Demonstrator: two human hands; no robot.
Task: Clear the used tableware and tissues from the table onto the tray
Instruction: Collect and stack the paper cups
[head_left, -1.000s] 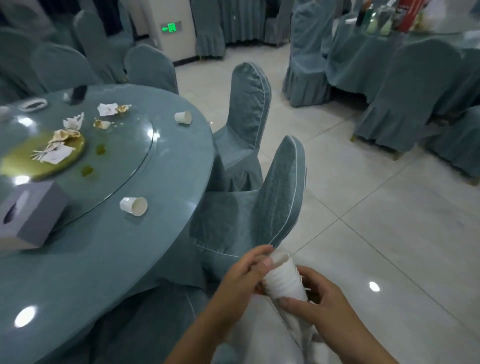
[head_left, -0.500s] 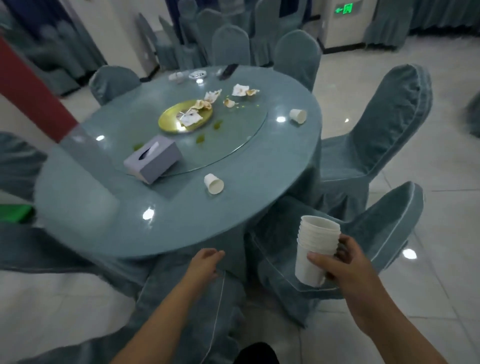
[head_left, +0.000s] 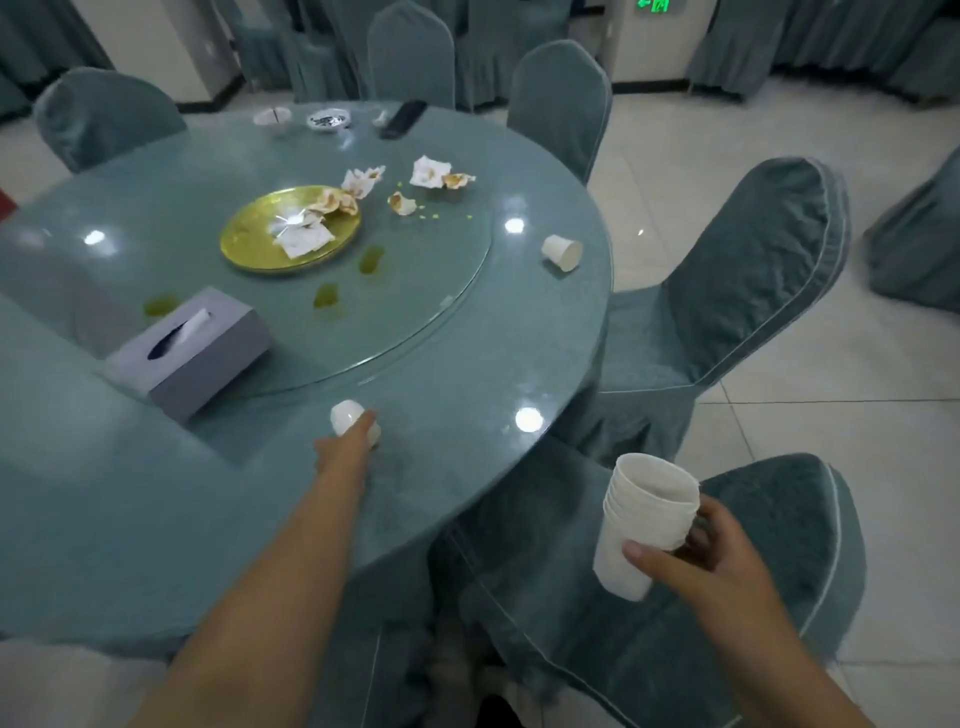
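Observation:
My left hand (head_left: 347, 441) reaches over the round teal table (head_left: 467, 395) and closes its fingers on a white paper cup (head_left: 344, 415) lying on its side near the front edge. Off the table to the right, my right hand (head_left: 714, 553) grips a stack of white paper cups (head_left: 641, 519) above a chair seat. Another paper cup (head_left: 562, 252) lies tipped at the table's right edge. A gold round tray (head_left: 249, 244) on the glass turntable carries crumpled tissues (head_left: 304, 234). More soiled tissues (head_left: 430, 171) lie behind it.
A grey tissue box (head_left: 192, 348) stands left of my left hand. Green spills (head_left: 371, 259) dot the turntable. Two small dishes (head_left: 328, 119) and a black device (head_left: 402, 118) sit at the far edge. Covered chairs (head_left: 727, 291) ring the table.
My left hand went from below the table edge up onto the table and reached the tipped cup. The right hand keeps holding the cup stack. The view moved closer to the table.

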